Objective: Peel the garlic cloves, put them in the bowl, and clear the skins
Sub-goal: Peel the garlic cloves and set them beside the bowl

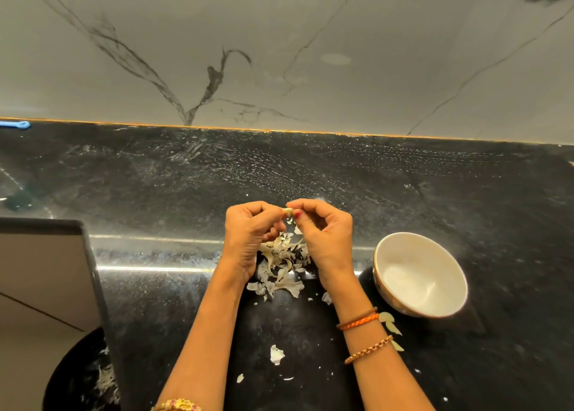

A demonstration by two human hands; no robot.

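Above the black countertop [403, 193], just over a heap of papery skins [281, 264], both hands meet with a single garlic clove [287, 212] pinched between their fingertips. The left hand [248, 233] has its fingers curled inward, thumb and forefinger closing on the clove's left end; the right hand [323, 233] is curled likewise, its thumb and forefinger nipping the right end, a red-painted nail showing just beside the clove. The clove sits at the very tips of the fingers, not in either palm, and only a small pale part of it shows between them. Its long axis seems to run roughly left to right, from one hand to the other, about level with the counter; which end is the root end cannot be told. The skins lie loosely piled directly beneath and between the wrists, with a few stray flakes scattered nearer the counter's front edge. A white bowl [421, 274] stands on the counter to the right of the right hand, apart from it, tilted toward the camera. At lower left, below the counter's edge, a dark round bin [80, 376] holds some pale scraps. Behind the counter rises a grey veined wall [279, 38].
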